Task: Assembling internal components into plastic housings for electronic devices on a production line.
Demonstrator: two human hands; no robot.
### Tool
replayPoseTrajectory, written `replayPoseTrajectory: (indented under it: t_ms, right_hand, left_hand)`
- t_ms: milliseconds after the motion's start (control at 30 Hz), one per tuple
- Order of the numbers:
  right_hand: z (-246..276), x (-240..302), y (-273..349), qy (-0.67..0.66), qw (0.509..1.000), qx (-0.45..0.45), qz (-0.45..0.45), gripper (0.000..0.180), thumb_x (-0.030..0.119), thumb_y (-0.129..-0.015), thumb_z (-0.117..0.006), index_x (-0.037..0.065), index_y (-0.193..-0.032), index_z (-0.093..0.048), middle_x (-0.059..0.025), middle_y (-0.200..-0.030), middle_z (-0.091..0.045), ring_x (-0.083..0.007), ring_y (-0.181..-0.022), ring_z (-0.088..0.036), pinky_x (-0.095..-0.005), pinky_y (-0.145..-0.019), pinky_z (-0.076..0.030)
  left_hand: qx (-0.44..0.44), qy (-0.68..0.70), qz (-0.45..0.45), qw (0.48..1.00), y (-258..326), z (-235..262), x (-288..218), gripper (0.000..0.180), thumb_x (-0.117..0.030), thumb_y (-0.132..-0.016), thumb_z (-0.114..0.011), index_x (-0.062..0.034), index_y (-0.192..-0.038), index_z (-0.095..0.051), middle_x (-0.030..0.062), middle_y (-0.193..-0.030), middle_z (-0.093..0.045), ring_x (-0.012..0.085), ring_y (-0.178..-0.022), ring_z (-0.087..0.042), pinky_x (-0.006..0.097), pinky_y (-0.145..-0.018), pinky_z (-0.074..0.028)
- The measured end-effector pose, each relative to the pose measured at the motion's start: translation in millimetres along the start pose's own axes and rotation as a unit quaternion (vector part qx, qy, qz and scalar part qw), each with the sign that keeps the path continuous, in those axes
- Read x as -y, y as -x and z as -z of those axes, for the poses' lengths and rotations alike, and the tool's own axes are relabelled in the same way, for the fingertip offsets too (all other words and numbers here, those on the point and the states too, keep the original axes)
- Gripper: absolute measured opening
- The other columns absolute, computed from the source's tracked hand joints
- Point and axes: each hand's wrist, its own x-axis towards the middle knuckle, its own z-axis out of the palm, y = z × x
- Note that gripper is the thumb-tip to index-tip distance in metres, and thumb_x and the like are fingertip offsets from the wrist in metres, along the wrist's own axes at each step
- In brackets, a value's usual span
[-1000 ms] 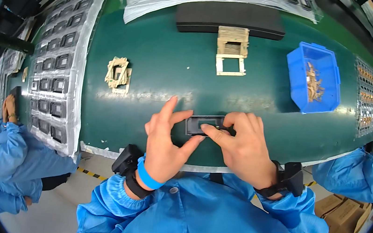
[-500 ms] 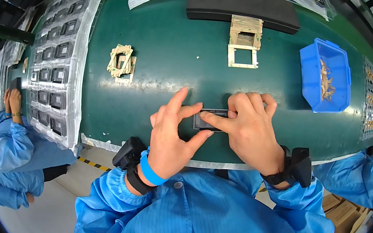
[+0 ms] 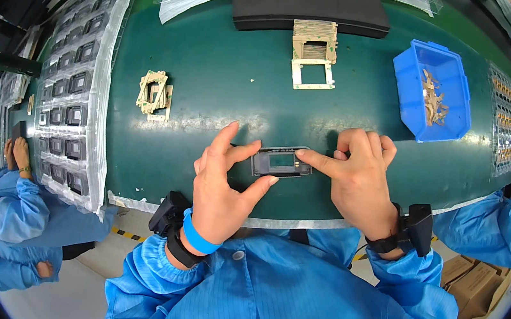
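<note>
Left hand [image 3: 218, 185] pinching one dark frame [image 3: 279, 172]; right hand [image 3: 361, 178] loose, one fingertip [image 3: 303, 156] on right end; one blue bin [image 3: 409, 92].

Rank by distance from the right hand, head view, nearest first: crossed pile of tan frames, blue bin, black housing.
From the right hand:
1. Black housing: just left, touched by the index finger.
2. Blue bin: beyond the hand, to its right.
3. Crossed pile of tan frames: far over on the left.

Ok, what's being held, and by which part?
A dark frame, by its near edge and far left corner, in the left hand; the right hand touches its right end.
</note>
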Motion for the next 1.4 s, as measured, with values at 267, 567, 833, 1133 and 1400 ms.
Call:
replayPoseTrajectory:
  t_ms: [267, 567, 833, 1133, 1400]
  right_hand:
    - [-0.6, 7.2, -19.6, -0.146, 0.987, -0.055, -0.039, 0.022, 0.005, -0.076, -0.067, 0.012, -0.096, -0.071, -0.0056, -0.089, -0.049, -0.0234, -0.085, -0.05, -0.038, -0.076, -0.035]
    - [26.4, 9.6, -44.6, -0.113, 0.993, 0.003, 0.017, 0.006, 0.006, -0.081, -0.063, 0.004, -0.084, -0.058, -0.013, -0.084, -0.053, -0.0331, -0.081, -0.053, -0.0417, -0.072, -0.046]
    - [97.8, -17.2, -195.5, -0.111, 0.989, -0.08, -0.052, 0.021, 0.004, -0.085, -0.051, 0.004, -0.105, -0.056, -0.0229, -0.088, -0.064, -0.0414, -0.087, -0.062, -0.0477, -0.075, -0.048]
    - [-0.1, -47.4, -387.0, -0.068, 0.978, -0.121, -0.154, 0.021, 0.016, -0.078, -0.057, 0.01, -0.089, -0.074, -0.0185, -0.096, -0.07, -0.0364, -0.094, -0.066, -0.0415, -0.085, -0.052]
    - [-91.4, -75.3, -485.6, 0.1, 0.962, -0.19, -0.169, 0.024, 0.021, -0.082, -0.053, 0.007, -0.085, -0.073, -0.0187, -0.091, -0.07, -0.0388, -0.091, -0.067, -0.0457, -0.079, -0.054]
  left_hand:
    - [-0.017, -0.001, -0.004, 1.0, -2.3, -1.3, -0.5, 0.091, -0.007, -0.067, -0.085, -0.0048, -0.141, -0.031, 0.0155, -0.107, -0.07, 0.0264, -0.102, -0.064, 0.036, -0.091, -0.047]
    - [-0.001, 0.029, -0.008, 1.0, 4.9, 8.6, -6.8, 0.088, -0.016, -0.066, -0.086, -0.0005, -0.137, -0.036, 0.0146, -0.118, -0.059, 0.0244, -0.089, -0.057, 0.036, -0.081, -0.046]
    - [0.029, 0.008, -0.038, 0.999, 13.0, 25.7, 7.4, 0.04, -0.017, -0.081, -0.073, -0.0036, -0.116, -0.058, 0.0096, -0.077, -0.059, 0.0272, -0.064, -0.057, 0.037, -0.059, -0.046]
    - [-0.039, -0.074, -0.119, 0.989, 17.8, 35.1, 29.6, 0.02, -0.016, -0.081, -0.071, -0.0089, -0.099, -0.066, 0.0036, -0.064, -0.056, 0.0211, -0.054, -0.056, 0.032, -0.051, -0.043]
    - [-0.036, -0.029, -0.146, 0.988, 17.0, 37.1, 37.3, 0.022, -0.012, -0.081, -0.07, -0.0076, -0.102, -0.066, 0.0013, -0.062, -0.051, 0.0167, -0.052, -0.053, 0.03, -0.048, -0.036]
